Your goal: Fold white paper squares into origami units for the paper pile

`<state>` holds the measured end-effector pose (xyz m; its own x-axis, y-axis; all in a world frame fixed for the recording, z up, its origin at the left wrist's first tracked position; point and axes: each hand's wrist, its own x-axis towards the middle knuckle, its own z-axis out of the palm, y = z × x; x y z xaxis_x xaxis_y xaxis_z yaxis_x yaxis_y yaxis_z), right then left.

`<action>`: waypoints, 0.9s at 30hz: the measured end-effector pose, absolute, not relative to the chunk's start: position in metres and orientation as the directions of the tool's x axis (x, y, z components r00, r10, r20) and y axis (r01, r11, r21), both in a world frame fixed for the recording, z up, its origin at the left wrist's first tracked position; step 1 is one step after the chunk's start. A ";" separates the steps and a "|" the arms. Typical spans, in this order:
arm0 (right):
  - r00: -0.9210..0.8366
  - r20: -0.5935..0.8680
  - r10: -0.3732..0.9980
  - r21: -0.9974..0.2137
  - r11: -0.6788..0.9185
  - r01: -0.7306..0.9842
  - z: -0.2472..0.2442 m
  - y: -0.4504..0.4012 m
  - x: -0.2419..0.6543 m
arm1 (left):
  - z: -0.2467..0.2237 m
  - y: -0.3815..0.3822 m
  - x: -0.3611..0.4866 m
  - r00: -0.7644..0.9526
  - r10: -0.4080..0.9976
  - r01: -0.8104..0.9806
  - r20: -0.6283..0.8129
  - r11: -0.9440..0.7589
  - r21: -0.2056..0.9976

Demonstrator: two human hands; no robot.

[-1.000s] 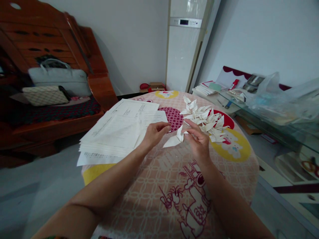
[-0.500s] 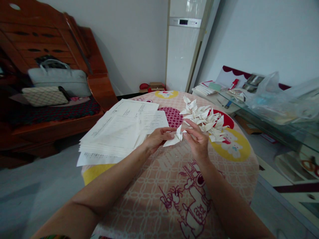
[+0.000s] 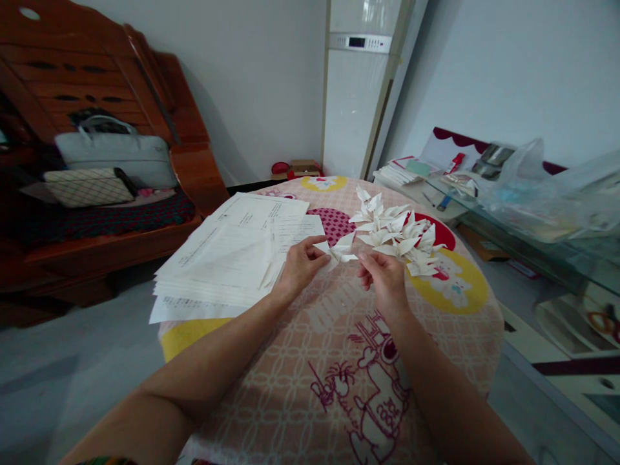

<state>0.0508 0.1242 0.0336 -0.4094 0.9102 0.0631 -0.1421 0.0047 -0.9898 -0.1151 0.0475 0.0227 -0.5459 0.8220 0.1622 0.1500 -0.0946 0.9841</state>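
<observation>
Between my two hands is a white folded paper crane (image 3: 339,250), its pointed flaps spread to both sides. My left hand (image 3: 305,261) pinches its left flap between thumb and fingers. At the other side, my right hand (image 3: 382,274) grips a right-hand tip with thumb and forefinger, the other fingers curled in. Just beyond my right hand lies a cluster of similar folded paper cranes (image 3: 397,232), several of them overlapping. A stack of printed paper sheets (image 3: 217,252) sits to the left of my left hand.
The round table wears a patterned pink tablecloth (image 3: 300,381). On the right, a glass-topped stand (image 3: 513,226) carries plastic bags (image 3: 527,187) and papers. A wooden bench (image 3: 106,245) with a grey handbag (image 3: 116,155) stands at the left. A tall white cabinet unit (image 3: 356,103) is behind the table.
The crane has turned and its flaps now spread wider. My left hand has shifted slightly left and up, and the right hand's fingers have curled in.
</observation>
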 end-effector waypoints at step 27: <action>-0.509 0.118 0.852 -0.950 -0.053 -0.308 0.037 0.122 0.050 | 0.017 0.048 -0.108 -0.375 0.926 -0.102 -0.033 -0.006 0.995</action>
<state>0.0501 0.1221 0.0365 -0.5093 0.8525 0.1178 -0.3078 -0.0526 -0.9500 -0.1077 0.0477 0.0168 -0.3754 0.9263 -0.0330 -0.1018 -0.0058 0.9948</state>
